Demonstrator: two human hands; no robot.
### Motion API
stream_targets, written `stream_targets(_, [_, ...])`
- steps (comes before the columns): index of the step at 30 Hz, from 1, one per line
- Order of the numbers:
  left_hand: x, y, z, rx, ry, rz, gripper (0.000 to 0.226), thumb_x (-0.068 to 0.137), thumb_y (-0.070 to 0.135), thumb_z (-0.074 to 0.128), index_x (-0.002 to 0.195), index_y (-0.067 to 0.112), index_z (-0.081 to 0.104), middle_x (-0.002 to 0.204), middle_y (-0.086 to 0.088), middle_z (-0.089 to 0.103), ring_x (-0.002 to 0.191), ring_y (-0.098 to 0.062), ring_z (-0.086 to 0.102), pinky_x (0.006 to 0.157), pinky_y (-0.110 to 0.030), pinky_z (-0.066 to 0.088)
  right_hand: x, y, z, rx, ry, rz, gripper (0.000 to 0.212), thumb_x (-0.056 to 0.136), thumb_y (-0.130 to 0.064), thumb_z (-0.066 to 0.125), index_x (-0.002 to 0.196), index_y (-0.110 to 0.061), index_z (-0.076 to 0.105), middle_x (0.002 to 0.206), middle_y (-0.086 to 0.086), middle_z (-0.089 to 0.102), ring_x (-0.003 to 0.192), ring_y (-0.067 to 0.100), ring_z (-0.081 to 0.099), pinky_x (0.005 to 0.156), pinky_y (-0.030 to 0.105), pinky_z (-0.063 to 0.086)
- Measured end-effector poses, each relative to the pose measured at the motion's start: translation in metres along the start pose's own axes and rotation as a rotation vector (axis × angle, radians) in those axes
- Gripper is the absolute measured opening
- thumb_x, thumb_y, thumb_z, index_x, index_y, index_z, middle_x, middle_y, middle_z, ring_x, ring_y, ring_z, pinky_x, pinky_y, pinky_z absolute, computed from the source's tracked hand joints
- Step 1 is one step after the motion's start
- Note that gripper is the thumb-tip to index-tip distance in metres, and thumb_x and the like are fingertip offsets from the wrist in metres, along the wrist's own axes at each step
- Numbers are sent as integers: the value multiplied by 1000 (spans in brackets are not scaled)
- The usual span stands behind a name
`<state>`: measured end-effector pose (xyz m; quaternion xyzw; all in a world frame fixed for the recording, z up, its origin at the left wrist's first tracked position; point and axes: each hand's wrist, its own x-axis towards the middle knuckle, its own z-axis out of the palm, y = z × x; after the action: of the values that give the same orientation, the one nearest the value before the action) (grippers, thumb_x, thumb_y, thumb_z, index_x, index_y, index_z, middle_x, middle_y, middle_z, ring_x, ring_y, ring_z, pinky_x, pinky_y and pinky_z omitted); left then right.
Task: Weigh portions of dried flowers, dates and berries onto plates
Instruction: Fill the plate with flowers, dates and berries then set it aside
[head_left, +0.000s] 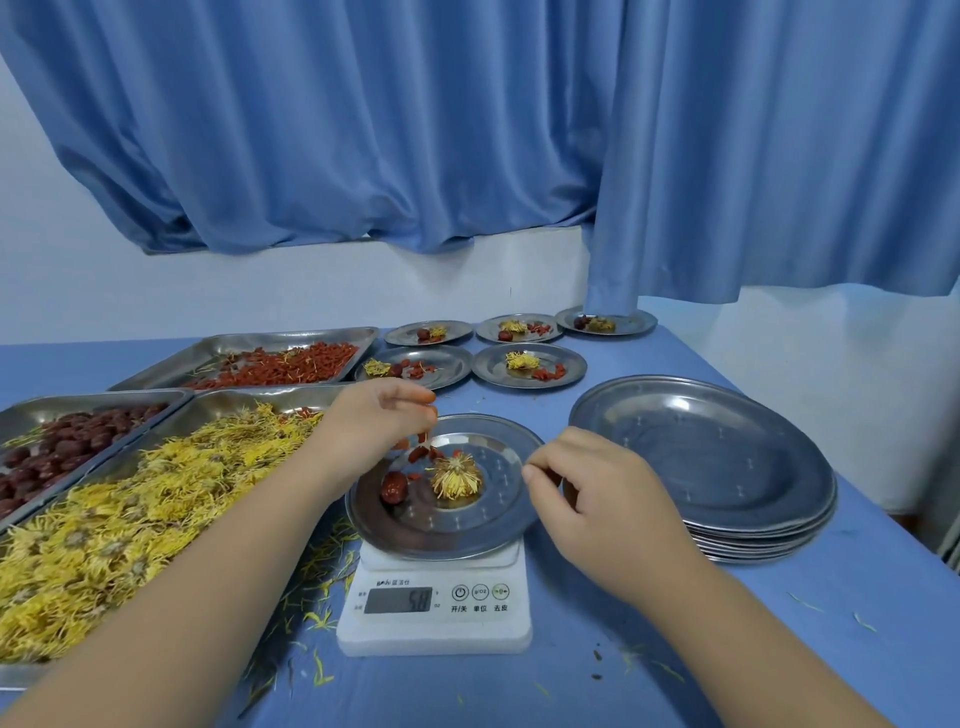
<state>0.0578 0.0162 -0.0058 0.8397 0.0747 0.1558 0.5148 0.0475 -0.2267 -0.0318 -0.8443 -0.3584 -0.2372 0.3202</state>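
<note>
In the head view, the left hand (379, 415) is hovering over the far left edge of a steel plate (467, 530), its fingers curled down and pinching red berries (429, 398) at the tips. A few berries are hanging just below the fingertips, and more are lying on the plate beneath them. The plate is sitting on a white scale (436, 618), whose display is showing what looks like 5.8. A dried flower (457, 480) is lying near the plate's middle, with a date (395, 487) just beside it on the left.

The right hand (597, 483) is resting at the plate's right rim, fingers curled with the thumb meeting the forefinger. Whether it is holding anything cannot be told.

On the left, three steel trays are standing side by side on the blue table (779, 649): the flower tray (228, 400) nearest the scale, the date tray (104, 402) beyond it and the berry tray (291, 338) behind. A stack of plates (701, 457) is sitting to the right of the scale. Five filled plates (571, 371) are lying at the back of the table, under a blue curtain (467, 130). Loose petals (317, 618) are lying scattered around the scale.
</note>
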Motion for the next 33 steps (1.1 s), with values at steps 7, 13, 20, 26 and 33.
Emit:
stream_targets(7, [-7, -3, -7, -336, 54, -99, 38, 83, -18, 56, 100, 13, 69, 94, -6, 72, 75, -17, 72, 65, -26, 59, -1, -1, 2, -5, -23, 2, 20, 92, -29, 50, 76, -22, 61, 70, -10, 50, 66, 10, 51, 61, 32, 49])
stream_targets(13, [-12, -4, -1, -282, 63, -31, 37, 81, -15, 62, 96, 18, 69, 88, -5, 67, 68, -15, 69, 63, -24, 58, -2, -4, 1, 6, -19, -24, 17, 91, -26, 53, 78, -23, 62, 70, -12, 50, 65, 8, 51, 59, 32, 49])
stream_targets(20, [-17, -2, 0, -268, 58, -31, 23, 87, -3, 65, 100, 16, 69, 96, -9, 68, 86, -21, 72, 71, -28, 60, -3, -5, 3, 9, -15, -34, 18, 90, -28, 52, 78, -22, 64, 65, -16, 43, 64, 5, 47, 58, 27, 46])
stream_targets(26, [-20, 0, -9, -524, 24, -139, 17, 96, 4, 53, 103, 9, 68, 93, -7, 72, 91, -27, 73, 77, -38, 61, -3, -4, 3, 1, -27, -25, 15, 90, -25, 56, 78, -23, 65, 66, -15, 47, 66, 5, 50, 59, 26, 46])
stream_targets(33, [-25, -5, -14, -435, 92, -112, 20, 96, 10, 54, 101, 17, 71, 93, 0, 76, 90, -22, 73, 84, -39, 58, -4, -6, 3, -9, -33, 33, 15, 89, -28, 54, 78, -25, 64, 65, -15, 53, 67, 5, 53, 60, 23, 44])
